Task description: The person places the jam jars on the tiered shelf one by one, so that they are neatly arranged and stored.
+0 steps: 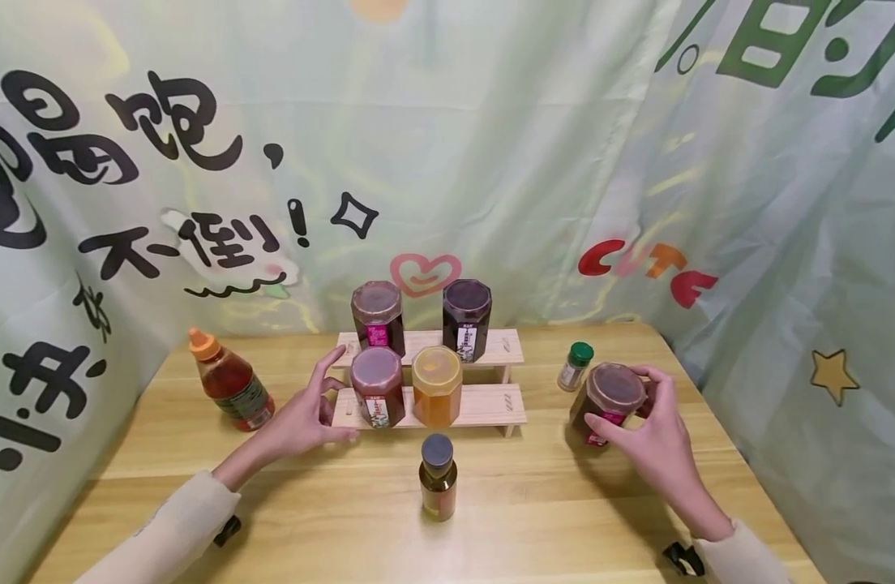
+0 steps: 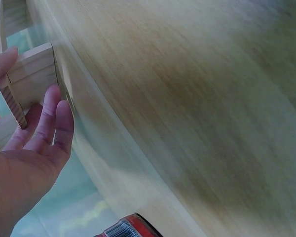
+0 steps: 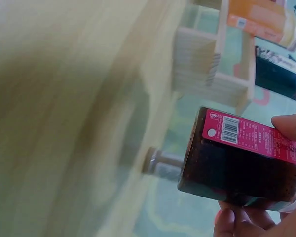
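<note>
My right hand [image 1: 655,434] grips a dark jar [image 1: 610,391] with a pink label, thumb on the front and fingers behind. In the right wrist view the jar [image 3: 237,168] hangs above the tabletop, its base off the wood. At the left end of a two-step wooden rack [image 1: 484,404], my left hand [image 1: 301,418] holds the rack's side between thumb and fingers. A red jar [image 1: 378,389] and an amber jar [image 1: 437,388] stand on its lower step. Two dark jars, one left [image 1: 378,316] and one right [image 1: 467,320], stand on the upper step.
A red sauce bottle [image 1: 232,385] with an orange cap stands left of the rack. In front is a small dark bottle [image 1: 438,478]. A green-capped shaker [image 1: 575,367] stands behind the held jar. Printed cloth [image 1: 528,162] hangs behind the table [image 1: 520,519].
</note>
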`<state>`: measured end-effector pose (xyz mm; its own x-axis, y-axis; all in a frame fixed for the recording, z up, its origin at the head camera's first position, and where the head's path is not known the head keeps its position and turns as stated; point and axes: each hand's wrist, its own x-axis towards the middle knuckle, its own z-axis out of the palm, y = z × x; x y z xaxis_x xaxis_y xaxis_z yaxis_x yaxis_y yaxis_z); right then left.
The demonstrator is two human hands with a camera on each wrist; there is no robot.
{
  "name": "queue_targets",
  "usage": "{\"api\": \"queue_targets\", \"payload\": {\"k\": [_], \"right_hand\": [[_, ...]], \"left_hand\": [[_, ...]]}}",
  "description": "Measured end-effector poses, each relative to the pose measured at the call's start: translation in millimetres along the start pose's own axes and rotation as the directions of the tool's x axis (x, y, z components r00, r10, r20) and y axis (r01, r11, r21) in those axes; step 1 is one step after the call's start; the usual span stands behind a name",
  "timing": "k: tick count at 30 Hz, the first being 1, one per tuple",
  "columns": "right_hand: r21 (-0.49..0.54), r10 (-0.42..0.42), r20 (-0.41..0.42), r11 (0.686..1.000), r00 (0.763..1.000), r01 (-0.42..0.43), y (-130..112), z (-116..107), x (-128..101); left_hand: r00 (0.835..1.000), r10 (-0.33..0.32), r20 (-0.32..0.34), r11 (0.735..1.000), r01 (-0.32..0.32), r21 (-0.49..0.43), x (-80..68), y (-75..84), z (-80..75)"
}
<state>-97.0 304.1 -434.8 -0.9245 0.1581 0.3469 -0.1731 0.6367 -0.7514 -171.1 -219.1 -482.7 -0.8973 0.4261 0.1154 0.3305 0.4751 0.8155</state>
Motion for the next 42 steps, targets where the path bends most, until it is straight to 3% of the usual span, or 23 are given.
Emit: {"api": "queue_targets", "payload": {"k": [9,20,28,31,42], "right_hand": [[0.014,-0.006,0.033,1.0,0.999,0.006,-29,15,3],[0.081,-0.045,0.072,0.996,0.996,0.039,-45,34,12],[0.149,-0.064,0.126,0.988,0.99,0.045,-51,51,13],[0.164,-0.074,0.142,0.985,0.987,0.05,-53,58,14],[0.21,-0.081,0.188,0.977,0.979,0.041,-61,78,15]], "left_hand": [[1.0,0.002,0.002,1.0,-0.002,-0.007,2.3,-0.9,-1.8],[1.0,-0.004,-0.007,1.0,0.004,-0.012,4.4,4.7,-1.2],[1.0,-0.007,-0.003,1.0,0.007,-0.015,-4.3,41.7,-4.0],[1.0,-0.008,0.0,1.0,0.008,-0.015,-5.8,47.2,-4.1],[1.0,0.008,-0.015,1.0,-0.008,-0.012,-6.2,41.0,-2.5]]}}
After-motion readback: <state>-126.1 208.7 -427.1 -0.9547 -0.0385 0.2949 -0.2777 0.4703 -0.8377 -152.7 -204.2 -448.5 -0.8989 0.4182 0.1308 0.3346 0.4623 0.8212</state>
